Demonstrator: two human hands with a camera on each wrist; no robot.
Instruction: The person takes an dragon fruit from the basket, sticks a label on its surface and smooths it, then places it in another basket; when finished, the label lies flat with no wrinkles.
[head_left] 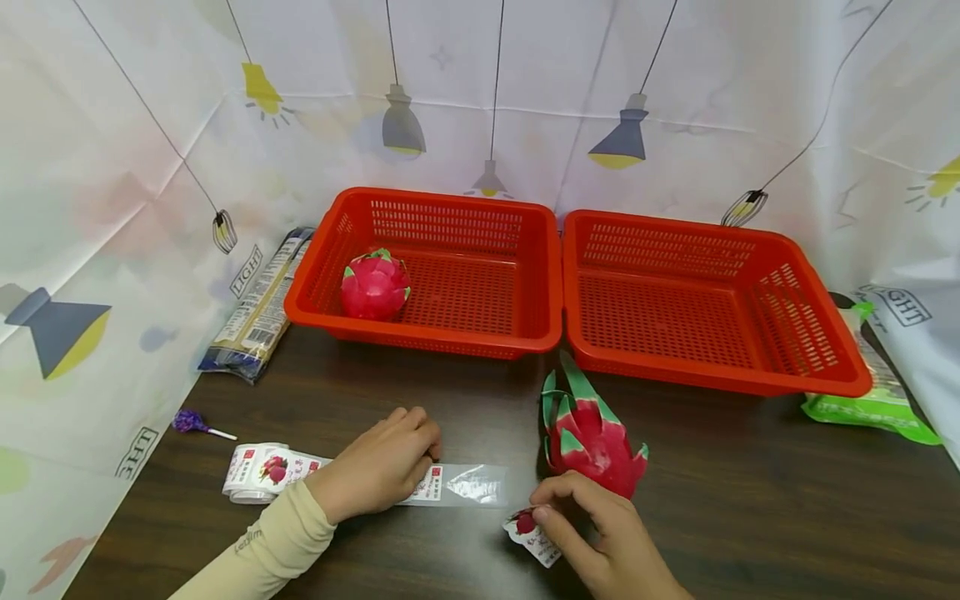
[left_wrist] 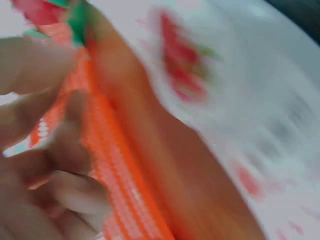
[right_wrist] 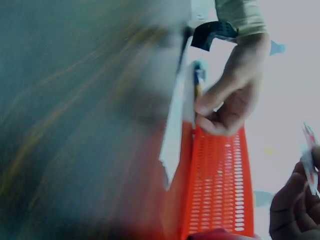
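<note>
In the head view my right hand (head_left: 600, 533) pinches a loose dragon fruit sticker (head_left: 536, 542) between thumb and index finger. Just beyond that hand lies a red dragon fruit (head_left: 600, 450) with green-tipped scales. My left hand (head_left: 382, 467) is over a strip of stickers (head_left: 476, 485), which runs from the sticker roll (head_left: 255, 475) to a bare clear end. Its fingers look loosely curled in the left wrist view, with nothing seen between them. Another dragon fruit (head_left: 375, 285) sits at the left in the left red basket (head_left: 442, 337). The left wrist view is blurred.
The right red basket (head_left: 720, 379) stands beside the left one, with nothing visible in it. A purple-wrapped lollipop (head_left: 191, 422) lies at the left, near a long printed packet (head_left: 258, 312). Behind the right basket's end is a green-and-white packet (head_left: 873, 408). Printed cloth (head_left: 450, 50) hangs behind.
</note>
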